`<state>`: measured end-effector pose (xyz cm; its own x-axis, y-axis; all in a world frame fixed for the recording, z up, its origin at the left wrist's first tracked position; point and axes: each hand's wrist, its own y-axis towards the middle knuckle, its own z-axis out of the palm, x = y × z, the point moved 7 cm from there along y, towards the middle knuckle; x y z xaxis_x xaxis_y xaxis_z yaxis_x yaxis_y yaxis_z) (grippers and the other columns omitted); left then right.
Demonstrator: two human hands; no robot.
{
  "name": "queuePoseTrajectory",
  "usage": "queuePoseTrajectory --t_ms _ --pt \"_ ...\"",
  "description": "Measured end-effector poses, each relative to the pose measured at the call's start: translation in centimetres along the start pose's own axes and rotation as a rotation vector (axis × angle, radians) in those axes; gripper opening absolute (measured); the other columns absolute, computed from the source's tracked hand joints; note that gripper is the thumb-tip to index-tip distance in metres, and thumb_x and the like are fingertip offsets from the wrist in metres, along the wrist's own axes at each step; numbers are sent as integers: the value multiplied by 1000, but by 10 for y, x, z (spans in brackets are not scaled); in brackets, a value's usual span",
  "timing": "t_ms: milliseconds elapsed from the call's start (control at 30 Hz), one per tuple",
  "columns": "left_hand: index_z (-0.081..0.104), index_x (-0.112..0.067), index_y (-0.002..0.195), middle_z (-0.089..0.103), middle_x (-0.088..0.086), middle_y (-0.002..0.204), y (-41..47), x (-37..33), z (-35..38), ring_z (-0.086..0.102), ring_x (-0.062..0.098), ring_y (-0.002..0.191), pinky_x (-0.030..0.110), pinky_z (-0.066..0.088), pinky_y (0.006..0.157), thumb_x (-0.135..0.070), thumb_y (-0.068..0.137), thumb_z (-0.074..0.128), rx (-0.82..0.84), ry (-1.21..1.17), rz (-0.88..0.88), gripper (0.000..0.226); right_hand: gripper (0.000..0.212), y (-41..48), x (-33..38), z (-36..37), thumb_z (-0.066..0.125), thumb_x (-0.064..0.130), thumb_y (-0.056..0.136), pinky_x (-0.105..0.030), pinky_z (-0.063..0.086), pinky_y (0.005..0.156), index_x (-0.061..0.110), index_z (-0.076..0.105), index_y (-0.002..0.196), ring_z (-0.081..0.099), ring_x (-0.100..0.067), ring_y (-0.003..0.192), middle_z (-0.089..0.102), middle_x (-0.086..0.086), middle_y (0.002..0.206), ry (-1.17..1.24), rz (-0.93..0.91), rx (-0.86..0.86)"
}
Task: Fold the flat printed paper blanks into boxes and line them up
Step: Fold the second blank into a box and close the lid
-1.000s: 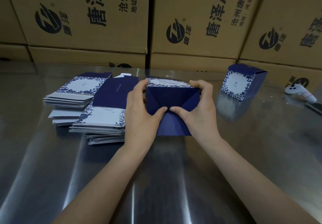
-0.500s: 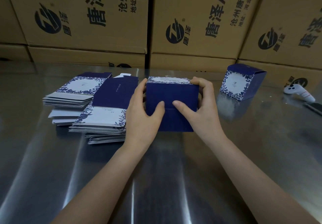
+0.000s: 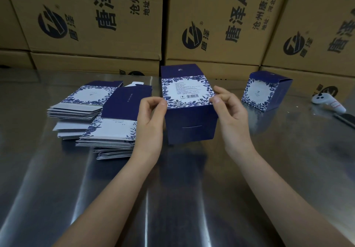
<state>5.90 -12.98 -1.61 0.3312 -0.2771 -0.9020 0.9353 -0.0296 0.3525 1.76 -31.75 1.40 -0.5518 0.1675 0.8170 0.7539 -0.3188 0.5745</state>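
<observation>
A navy box with a blue floral white panel (image 3: 189,110) is held above the steel table at the centre, its barcode face turned up and its lid flap standing open at the far end. My left hand (image 3: 150,119) pinches its left edge and my right hand (image 3: 230,112) pinches its right edge. Two stacks of flat printed blanks (image 3: 113,123) lie to the left, beside my left hand. One folded box (image 3: 266,91) stands at the right rear.
The steel table (image 3: 172,189) stretches toward me. Large brown cartons (image 3: 211,21) wall off the back edge. A white handheld controller (image 3: 328,103) and a dark flat object (image 3: 345,119) lie at the far right.
The box's bottom flaps were pressed shut, then the box was lifted and turned so its barcode panel faces up. Both hands shifted from the bottom flaps to the side edges.
</observation>
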Motion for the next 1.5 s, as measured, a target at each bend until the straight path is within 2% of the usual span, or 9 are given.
queuePoseTrajectory --t_ms 300,500,700,833,967,1033,1167,1300,1500 --pt "50 -19 110 62 -1 123 0 6 2 62 9 115 24 51 96 5 91 60 75 -34 2 32 34 4 -7 -7 62 0 91 -14 48 88 18 59 119 62 0 109 66 8 116 94 36 -41" --pt "34 -26 146 40 -7 146 -3 8 8 46 0 132 26 40 111 15 85 61 164 70 10 78 49 8 -16 -14 59 11 95 -19 50 90 18 46 142 62 0 111 64 9 122 56 169 -48" --pt "40 -19 140 47 -8 143 -3 13 10 44 -3 133 34 36 116 18 80 59 201 218 61 73 38 10 -20 -16 44 36 97 -36 43 107 24 60 130 59 -10 120 66 5 127 49 226 -51" --pt "44 -22 134 49 -11 145 -3 19 9 42 -2 135 35 35 116 6 88 60 206 284 17 56 37 10 -21 -18 32 29 105 -31 49 93 20 67 112 67 -9 104 74 7 107 104 222 -73" --pt "54 -25 105 53 0 142 -1 15 8 50 6 128 14 44 97 -11 101 46 150 114 -107 16 45 12 -24 -21 30 28 107 -32 49 86 20 70 89 69 -12 88 75 4 89 176 249 -106" --pt "54 -27 102 59 -6 130 0 14 5 54 5 120 22 44 95 -29 104 42 125 110 -124 12 55 11 -25 -19 31 26 107 -26 51 79 25 72 70 67 -9 78 73 7 78 210 260 -92" --pt "54 -33 121 65 -17 118 1 11 6 61 -6 106 16 44 80 -65 89 43 152 -5 -167 46 33 9 -28 -19 39 22 103 -25 55 83 18 63 80 68 -8 79 70 4 78 262 291 -95" --pt "51 -31 135 62 -12 134 0 10 9 56 5 125 32 40 106 -85 70 49 236 -59 -177 84 37 10 -35 -18 37 34 104 -26 52 79 12 65 94 69 -8 87 74 2 88 203 313 -32" --pt "41 -33 145 51 -12 145 -6 6 15 47 11 135 43 30 117 -96 46 61 337 17 -191 119 43 8 -33 -6 50 54 86 -45 48 102 28 69 115 62 -16 116 67 0 122 93 303 136"
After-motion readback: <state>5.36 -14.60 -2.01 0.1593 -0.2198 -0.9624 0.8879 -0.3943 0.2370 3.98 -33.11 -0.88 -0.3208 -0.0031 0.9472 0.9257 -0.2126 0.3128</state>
